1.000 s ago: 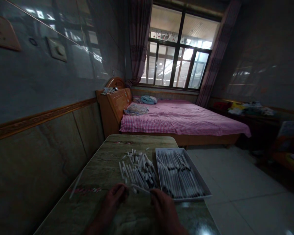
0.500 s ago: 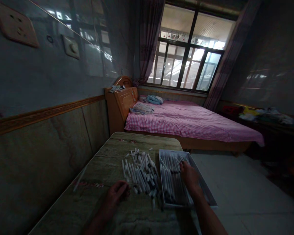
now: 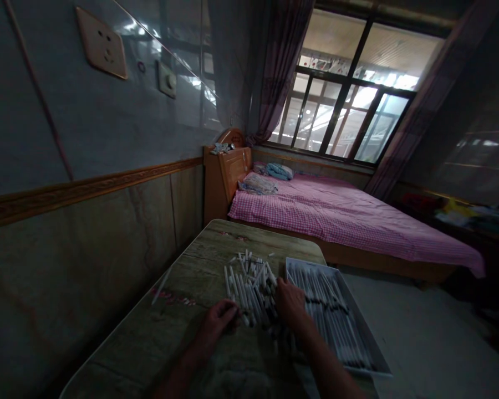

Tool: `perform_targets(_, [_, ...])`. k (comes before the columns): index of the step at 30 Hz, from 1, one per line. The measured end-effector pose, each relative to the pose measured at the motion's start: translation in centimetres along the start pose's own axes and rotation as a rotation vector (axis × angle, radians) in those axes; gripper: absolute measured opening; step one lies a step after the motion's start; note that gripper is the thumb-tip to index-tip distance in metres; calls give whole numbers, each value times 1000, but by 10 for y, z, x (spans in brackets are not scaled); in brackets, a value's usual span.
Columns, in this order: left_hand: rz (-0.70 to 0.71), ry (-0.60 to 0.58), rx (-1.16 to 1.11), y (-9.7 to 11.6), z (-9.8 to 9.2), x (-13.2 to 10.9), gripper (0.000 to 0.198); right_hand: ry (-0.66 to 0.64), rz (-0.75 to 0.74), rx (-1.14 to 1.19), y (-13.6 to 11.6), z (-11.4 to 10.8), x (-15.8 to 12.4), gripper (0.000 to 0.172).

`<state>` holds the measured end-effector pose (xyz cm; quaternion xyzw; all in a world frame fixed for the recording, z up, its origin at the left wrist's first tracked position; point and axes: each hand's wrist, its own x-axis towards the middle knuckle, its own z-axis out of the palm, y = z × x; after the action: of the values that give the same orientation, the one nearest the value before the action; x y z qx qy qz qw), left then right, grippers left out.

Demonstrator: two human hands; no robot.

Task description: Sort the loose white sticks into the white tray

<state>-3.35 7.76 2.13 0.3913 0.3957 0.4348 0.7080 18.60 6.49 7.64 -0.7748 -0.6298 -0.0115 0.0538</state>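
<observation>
A loose pile of short white tube-like pieces (image 3: 242,288), some with dark ends, lies on the wood-patterned table (image 3: 183,321). My left hand (image 3: 221,320) rests at the pile's left side with thumb and fingers pinched together; anything between them is too small to make out. Over the right side of the pile is my right hand (image 3: 290,300), its fingers closed at the white pieces and their tips partly hidden. Just beyond that hand, a shallow white box (image 3: 368,327) holds rows of slim pale sticks (image 3: 336,324) with dark parts. My right forearm covers its near left corner.
One thin pale stick (image 3: 161,287) lies by the table's left edge, along the tiled wall (image 3: 141,221). Behind the table stands a bed (image 3: 307,208) with a pink checked sheet and wooden headboard (image 3: 228,166). Floor (image 3: 419,327) shows at the right.
My right hand has moved left from above the box to the pile. My left hand stays by the pile, still pinched. The whole view has shifted, with the scene sliding right.
</observation>
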Motion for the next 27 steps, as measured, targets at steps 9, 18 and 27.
perform_targets(9, [38,-84,1,-10,-4,4,44,-29,52,57,0,-3,-3,38])
perform_targets(18, [93,-133,-20,-15,3,3,54,-29,-6,746,-66,8,-37,36])
perform_targets(27, [39,-143,-90,-11,-1,1,46,-20,-15,114,-33,3,-38,20])
